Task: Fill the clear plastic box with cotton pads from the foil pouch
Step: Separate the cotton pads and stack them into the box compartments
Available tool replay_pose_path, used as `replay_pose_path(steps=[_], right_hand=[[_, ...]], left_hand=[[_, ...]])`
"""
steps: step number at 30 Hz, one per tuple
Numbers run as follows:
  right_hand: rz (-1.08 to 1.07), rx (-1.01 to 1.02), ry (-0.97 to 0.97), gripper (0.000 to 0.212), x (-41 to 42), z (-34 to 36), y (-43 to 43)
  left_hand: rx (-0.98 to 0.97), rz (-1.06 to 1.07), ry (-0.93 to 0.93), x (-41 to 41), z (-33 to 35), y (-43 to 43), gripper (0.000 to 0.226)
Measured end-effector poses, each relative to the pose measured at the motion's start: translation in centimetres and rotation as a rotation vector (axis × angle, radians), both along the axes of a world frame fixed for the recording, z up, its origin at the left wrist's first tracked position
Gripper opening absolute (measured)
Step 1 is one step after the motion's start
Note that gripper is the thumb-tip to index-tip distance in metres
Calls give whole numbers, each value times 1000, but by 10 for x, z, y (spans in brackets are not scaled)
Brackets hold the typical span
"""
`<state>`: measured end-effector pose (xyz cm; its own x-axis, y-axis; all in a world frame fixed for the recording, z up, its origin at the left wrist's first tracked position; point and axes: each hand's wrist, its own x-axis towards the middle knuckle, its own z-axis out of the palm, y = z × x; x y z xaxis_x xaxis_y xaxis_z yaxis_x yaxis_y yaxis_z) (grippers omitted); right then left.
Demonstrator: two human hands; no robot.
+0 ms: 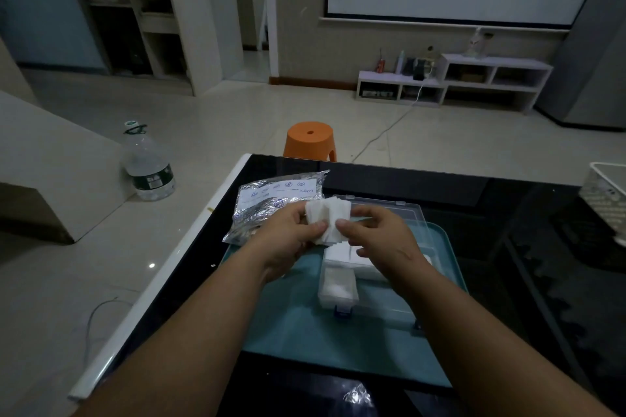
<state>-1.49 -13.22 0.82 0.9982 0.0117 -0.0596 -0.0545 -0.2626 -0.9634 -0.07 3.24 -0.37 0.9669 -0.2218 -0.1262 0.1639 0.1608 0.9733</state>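
Left thumb (317,226) and right thumb (343,223) both press on the near face of a stack of white cotton pads (323,213), other fingers curled behind it — stack pinched from both sides, slightly fanned, edges uneven. Left hand (288,237) grips the stack's left part, right hand (382,237) the right part; both forearms come in from the bottom of the frame. The stack is held in the air over the far end of the clear plastic box (338,305); it looks clear of the box, but contact cannot be ruled out. The box sits on a teal tray (305,332), lid (399,213) swung open toward the far side. White pads lie in the box: one pile in the near narrow compartment, another flat pile just beyond it, partly hidden under the right wrist. How full the rest is — cannot tell, the hand blocks it. Foil pouch (271,203) lies flat to the left of the box, just behind the left hand, its near end reaching the tray's far-left corner, printed label up. Tray rests on a black glass table (525,264). Crinkled shiny scrap (355,396) near the table's near edge. White mesh basket (606,193) at the table's right side. On the floor beyond: orange stool (310,139) close to the table's far edge, large water bottle (149,166) to the left.
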Motion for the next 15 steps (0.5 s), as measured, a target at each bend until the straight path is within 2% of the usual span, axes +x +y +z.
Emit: replay_pose_path(steps=[2, 4, 7, 9, 11, 13, 15], right_hand=[[9, -4, 1, 23, 1, 0, -2], [18, -48, -15, 11, 1, 1, -3], [2, -108, -26, 5, 2, 0, -5], [3, -106, -25, 4, 2, 0, -6], [1, -80, -26, 4, 1, -1, -6], [0, -38, -12, 8, 1, -1, -6], [-2, 1, 14, 13, 1, -1, -6]], left_hand=[[6, -28, 5, 1, -1, -1, 30], [-29, -43, 37, 1, -2, -2, 34], [-130, -20, 134, 1, 1, -5, 24], [-147, -20, 157, 2, 2, -5, 28], [-48, -35, 99, 3, 0, -5, 25], [46, -2, 66, 4, -3, -5, 32], [74, 32, 63, 4, -4, -5, 32]])
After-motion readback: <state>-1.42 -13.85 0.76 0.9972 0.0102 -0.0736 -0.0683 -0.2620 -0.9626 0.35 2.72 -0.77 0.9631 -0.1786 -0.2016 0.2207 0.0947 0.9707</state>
